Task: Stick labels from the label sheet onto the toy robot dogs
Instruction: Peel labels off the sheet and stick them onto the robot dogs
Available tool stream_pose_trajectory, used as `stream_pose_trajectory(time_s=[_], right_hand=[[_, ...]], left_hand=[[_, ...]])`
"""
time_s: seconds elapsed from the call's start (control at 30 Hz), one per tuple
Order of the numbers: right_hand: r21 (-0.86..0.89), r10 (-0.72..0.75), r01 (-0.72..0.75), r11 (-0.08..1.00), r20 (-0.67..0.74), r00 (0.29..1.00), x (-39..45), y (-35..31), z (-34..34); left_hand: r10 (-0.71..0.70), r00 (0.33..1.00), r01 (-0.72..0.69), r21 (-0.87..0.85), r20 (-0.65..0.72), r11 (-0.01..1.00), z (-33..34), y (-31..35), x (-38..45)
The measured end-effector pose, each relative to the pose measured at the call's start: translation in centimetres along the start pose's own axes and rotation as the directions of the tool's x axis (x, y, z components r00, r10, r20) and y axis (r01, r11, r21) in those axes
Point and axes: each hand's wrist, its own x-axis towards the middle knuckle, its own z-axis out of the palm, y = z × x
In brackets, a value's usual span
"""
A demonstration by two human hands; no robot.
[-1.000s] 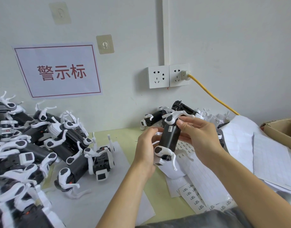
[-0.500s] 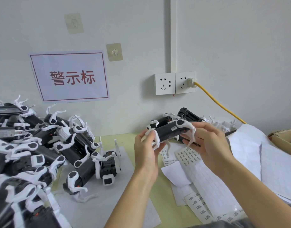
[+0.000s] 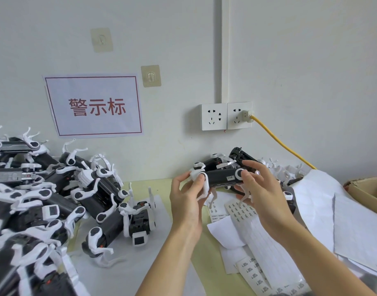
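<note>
Toy robot dog [image 3: 222,177] gripped by left hand [image 3: 188,195], right hand [image 3: 261,189], above label sheet [image 3: 243,212]

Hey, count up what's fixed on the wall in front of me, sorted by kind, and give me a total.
Paper signs with red characters: 1
Clear stick-on hooks: 2
White socket plates: 2
Plugs with a yellow cable: 1
Total: 6

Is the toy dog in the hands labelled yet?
Labelled: the held toy dog, gripped at each end by the left hand and right hand, shows a small white label on its black body.
</note>
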Motion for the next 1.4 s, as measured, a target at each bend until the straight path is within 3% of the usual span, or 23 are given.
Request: stream_pose_trajectory(time_s=[0.1,0.23,0.57,0.73,0.97,1.03,1.2,1.3,1.4], right_hand=[[0.052,0.068,-0.067,0.996,-0.012,0.998,-0.1,-0.1,0.0],[0.109,0.117,-0.112,0.988,-0.042,0.992,0.1,-0.3,-0.2],[0.146,0.107,-0.107,0.983,0.004,0.994,-0.6,-1.1,-0.3],[0.129,0.031,-0.04,0.991,0.07,0.997,-0.8,-1.6,-0.6],[0.12,0.022,-0.037,0.992,0.122,0.992,-0.8,-1.5,-1.0],[0.053,-0.005,-0.003,0.999,0.158,0.987,-0.8,-1.7,-1.5],[-0.304,-0.054,0.14,0.942,0.275,0.96,-0.6,-2.2,-3.6],[-0.338,-0.031,0.141,0.93,0.312,0.95,-0.4,-2.2,-4.5],[-0.359,0.071,0.048,0.932,0.31,0.948,-0.3,-2.2,-4.5]], left_hand=[[0.031,0.998,-0.033,0.047,0.054,0.998,0.1,0.0,-0.3],[0.032,0.999,-0.035,0.097,0.026,0.995,-0.2,0.1,-0.2],[0.032,0.997,-0.044,0.172,0.071,0.984,-0.3,-0.8,0.2],[-0.014,0.99,-0.017,0.222,0.138,0.975,-0.1,-0.9,-0.2],[0.037,0.994,-0.054,0.177,0.098,0.983,-0.2,-1.2,0.0],[0.048,0.994,-0.065,0.18,0.096,0.981,-0.1,-1.3,-0.1],[0.086,0.991,-0.11,0.27,0.098,0.956,0.0,-1.8,-0.6],[0.089,0.99,-0.12,0.309,0.112,0.944,-0.1,-2.2,-1.2],[0.056,0.993,-0.091,0.349,0.108,0.933,-0.2,-3.0,-2.0]])
